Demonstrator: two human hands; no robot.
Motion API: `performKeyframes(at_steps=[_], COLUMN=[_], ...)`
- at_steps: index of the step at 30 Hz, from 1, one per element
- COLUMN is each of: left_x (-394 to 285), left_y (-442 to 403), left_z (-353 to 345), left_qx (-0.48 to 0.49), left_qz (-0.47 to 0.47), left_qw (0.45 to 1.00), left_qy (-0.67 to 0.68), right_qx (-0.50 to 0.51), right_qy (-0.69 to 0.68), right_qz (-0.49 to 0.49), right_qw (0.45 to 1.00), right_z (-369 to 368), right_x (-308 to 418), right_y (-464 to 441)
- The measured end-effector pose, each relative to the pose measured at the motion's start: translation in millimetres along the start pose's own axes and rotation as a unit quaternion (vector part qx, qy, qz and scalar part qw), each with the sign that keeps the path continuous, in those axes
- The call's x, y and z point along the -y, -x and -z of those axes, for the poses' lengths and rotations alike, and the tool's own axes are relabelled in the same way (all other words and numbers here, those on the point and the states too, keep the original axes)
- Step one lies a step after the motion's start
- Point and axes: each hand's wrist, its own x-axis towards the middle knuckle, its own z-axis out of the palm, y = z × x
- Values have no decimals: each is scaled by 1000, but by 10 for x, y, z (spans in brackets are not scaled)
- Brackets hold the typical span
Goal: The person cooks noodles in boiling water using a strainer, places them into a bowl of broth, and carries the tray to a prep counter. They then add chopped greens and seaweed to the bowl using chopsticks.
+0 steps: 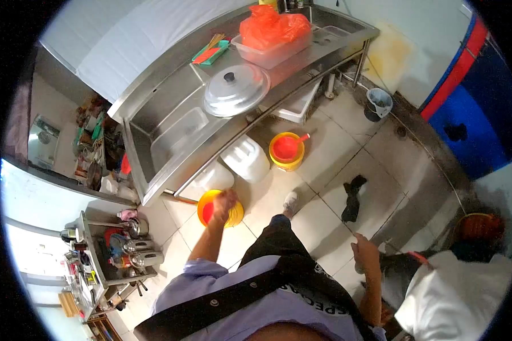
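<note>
My left hand is over the right side of a yellow bucket with something red inside. The hand is smeared, so I cannot tell whether it touches the bucket. My right hand is held out low on the right with its fingers curled. What it holds, if anything, is too small to make out. A second yellow bucket stands farther forward, with a red scoop-like thing in it. White plastic jugs are between the buckets, under the sink edge.
A steel sink counter bears a lidded pot top and a plastic tub with orange bags. A dark cloth lies on the tiles. At right is a person in a white top. A grey bucket stands by the wall.
</note>
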Motion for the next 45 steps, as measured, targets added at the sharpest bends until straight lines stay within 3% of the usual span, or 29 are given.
performKeyframes(at_steps=[1,2,5,7,8,10,14,17,19,20,23,24,25,26,27,28,29,30,31,33,35,37,40,43,45], left_x=[-424,-744,-1777,-2472,-2777,-3368,-4210,-4587,-4747,-4803,-4922,-4962,-5060,-5108,-5137,-5135,-5167,-5127,-5109,-5141,-5186,-5218,-5272,-5381,-5354], left_y=[-6,-404,-1377,-2302,-2827,-3692,-5326,-6245,-6670,-6718,-7039,-7122,-7302,-7490,-7496,-7468,-7587,-7653,-7709,-7667,-7711,-7739,-7877,-8004,-8039], left_z=[-903,-930,-1528,-1700,-1728,-1950,-1715,-1336,-1204,-1338,-1212,-1196,-1018,-874,-1009,-1146,-975,-856,-733,-885,-811,-788,-530,-352,-431], left_qx=[-198,-245,-187,-194,-159,-207,-337,-364,-397,-420,-418,-403,-406,-406,-422,-433,-428,-415,-399,-356,-330,-323,-344,-292,-284], left_qz=[-95,-114,-275,-342,-400,-430,-348,-256,-231,-174,-193,-208,-192,-177,-125,-71,-71,-144,-195,-143,-175,-211,-268,-244,-181], left_qw=[950,915,894,813,804,761,585,533,502,503,398,366,365,365,416,464,418,290,238,233,190,159,208,182,214], left_qy=[-222,-299,-301,-429,-409,-438,-651,-719,-733,-735,-793,-813,-815,-819,-796,-769,-798,-850,-864,-893,-908,-908,-876,-907,-917], right_qx=[1,1,47,43,27,0,71,137,108,93,85,112,135,176,212,238,263,288,284,251,197,205,228,229,216], right_qy=[-8,-16,10,9,4,-5,31,-12,-2,3,69,-4,-80,22,122,98,72,45,55,64,64,70,80,78,95], right_qz=[20,39,-14,-50,-52,-53,-125,-170,-137,-120,-49,-120,-192,-164,-130,-200,-267,-329,-318,-284,-234,-233,-242,-231,-225], right_qw=[1000,999,999,998,998,999,989,976,985,988,993,986,969,970,961,946,924,898,903,923,950,948,940,942,945], right_z=[-10,16,205,311,329,388,794,1017,962,905,785,709,573,772,1014,1028,1028,1036,1076,1149,1175,1135,1168,1144,1207], right_x=[-25,-47,-45,0,-49,-114,473,876,819,739,513,351,156,433,781,830,834,819,828,827,812,726,737,607,616], right_y=[-162,-302,-859,-1292,-1447,-1836,-2820,-3567,-3846,-3902,-4022,-4033,-3981,-4102,-4270,-4419,-4492,-4537,-4580,-4659,-4700,-4755,-4993,-5016,-5057])
